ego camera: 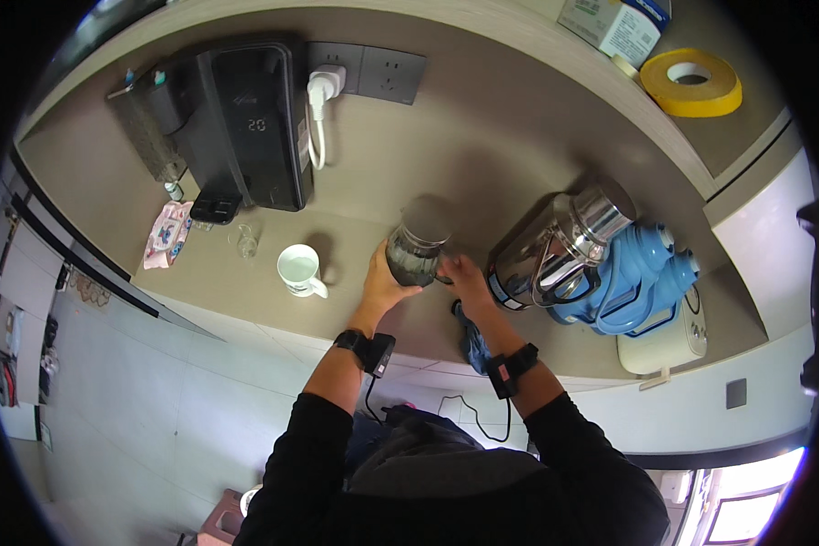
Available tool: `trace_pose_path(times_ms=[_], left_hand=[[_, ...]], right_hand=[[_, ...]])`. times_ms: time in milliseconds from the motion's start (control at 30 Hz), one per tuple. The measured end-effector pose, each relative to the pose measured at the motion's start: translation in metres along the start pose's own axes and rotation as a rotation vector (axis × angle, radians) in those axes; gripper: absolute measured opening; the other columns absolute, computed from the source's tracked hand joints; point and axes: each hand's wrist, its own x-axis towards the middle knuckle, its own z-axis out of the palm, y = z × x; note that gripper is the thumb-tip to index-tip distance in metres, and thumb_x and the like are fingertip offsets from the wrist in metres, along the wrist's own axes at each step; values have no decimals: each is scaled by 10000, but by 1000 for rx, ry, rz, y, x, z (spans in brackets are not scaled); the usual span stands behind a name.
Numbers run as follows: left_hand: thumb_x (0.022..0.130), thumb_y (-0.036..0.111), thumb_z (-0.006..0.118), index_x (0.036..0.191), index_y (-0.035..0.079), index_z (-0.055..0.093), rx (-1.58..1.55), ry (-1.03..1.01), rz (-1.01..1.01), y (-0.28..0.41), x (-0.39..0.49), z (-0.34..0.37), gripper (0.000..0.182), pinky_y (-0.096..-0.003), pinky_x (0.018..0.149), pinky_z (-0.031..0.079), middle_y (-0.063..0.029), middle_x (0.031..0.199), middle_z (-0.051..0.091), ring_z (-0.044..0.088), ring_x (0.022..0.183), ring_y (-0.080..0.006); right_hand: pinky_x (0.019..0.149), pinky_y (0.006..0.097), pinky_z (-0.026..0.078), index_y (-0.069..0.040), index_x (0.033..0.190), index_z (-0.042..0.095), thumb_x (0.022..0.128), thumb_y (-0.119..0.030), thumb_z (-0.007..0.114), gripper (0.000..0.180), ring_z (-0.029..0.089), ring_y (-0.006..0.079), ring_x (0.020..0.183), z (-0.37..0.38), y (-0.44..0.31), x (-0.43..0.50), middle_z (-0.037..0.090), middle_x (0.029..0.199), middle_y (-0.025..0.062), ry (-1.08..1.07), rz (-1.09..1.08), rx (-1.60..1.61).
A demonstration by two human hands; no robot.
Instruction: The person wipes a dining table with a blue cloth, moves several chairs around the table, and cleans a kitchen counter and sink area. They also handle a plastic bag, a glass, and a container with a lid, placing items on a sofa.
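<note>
A glass pitcher with a metal-looking lid is between my hands above the counter. My left hand wraps its left side and base. My right hand is at its handle side, with the fingers partly blurred, so its hold on the handle is not plain. To the left of the pitcher stands a white mug, its handle towards me. A small clear glass vessel stands farther left. Below my right hand, a blue cloth hangs at the counter's front edge.
A black water dispenser stands back left, plugged into a wall socket. Pink wipes pack lies beside it. At right are a steel thermal jug, blue bottles and a cream appliance. Yellow tape sits on the shelf above.
</note>
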Motion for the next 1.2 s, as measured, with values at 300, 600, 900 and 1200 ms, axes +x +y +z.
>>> trace_pose_path(times_ms=[300,600,900,1200], left_hand=[[486,211,905,1403,31,258,-16,1,-48,24,10,60,1138,-415,1054,356,-204,1358,407,392,1279,-359],[471,168,900,1358,-26,308,-54,133,-12,27,25,111,1084,-407,1013,386,-207,1270,455,462,1196,-343],[589,144,829,1374,8,288,41,222,76,44,19,114,962,-441,1026,344,-227,1327,371,395,1220,-387],[862,43,579,1418,-74,193,-467,-286,266,144,-26,192,686,-381,1057,302,-210,1349,391,413,1239,-313]], right_hand=[[774,324,412,-102,1060,557,900,-394,614,338,525,139,953,-49,6,7,562,995,23,177,107,172],[930,314,428,-33,1287,475,847,-105,666,485,501,226,1149,-68,17,12,537,1223,121,352,-415,-174],[825,345,423,-30,1143,510,705,-49,768,509,532,243,916,-155,-38,-111,550,988,101,1113,-645,-475],[495,217,367,-6,796,614,801,-165,750,209,465,61,537,-188,-34,-74,545,629,-27,635,-191,255]])
